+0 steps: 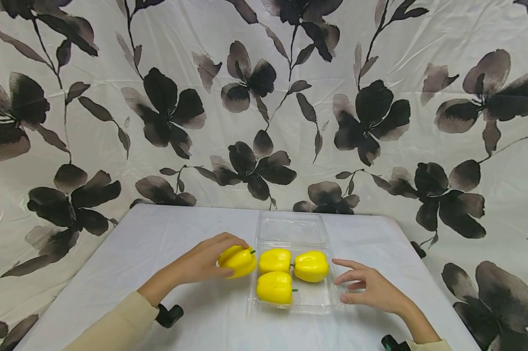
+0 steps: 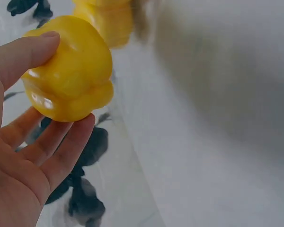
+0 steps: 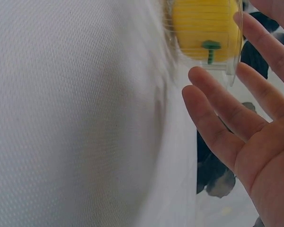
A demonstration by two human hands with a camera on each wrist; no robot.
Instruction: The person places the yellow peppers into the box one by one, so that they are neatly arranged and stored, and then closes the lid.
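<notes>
My left hand [image 1: 209, 258] grips a yellow bell pepper [image 1: 241, 263] just left of a clear plastic clamshell container [image 1: 314, 296]. In the left wrist view the thumb lies on one side of that yellow bell pepper [image 2: 68, 71] and the fingers on the other. Inside the container lie three more yellow peppers: one at back left [image 1: 274, 260], one at right [image 1: 311, 266], one at front left [image 1: 274, 287]. Beside the container's right wall my right hand [image 1: 369, 287] holds nothing, its fingers spread in the right wrist view. The front right part of the container shows bare plastic.
The container's lid [image 1: 292, 230] is folded back, flat on the white-covered table [image 1: 194, 224]. A floral cloth [image 1: 255, 107] hangs behind the table. Black wrist devices, such as the left one [image 1: 169, 316], sit under both wrists.
</notes>
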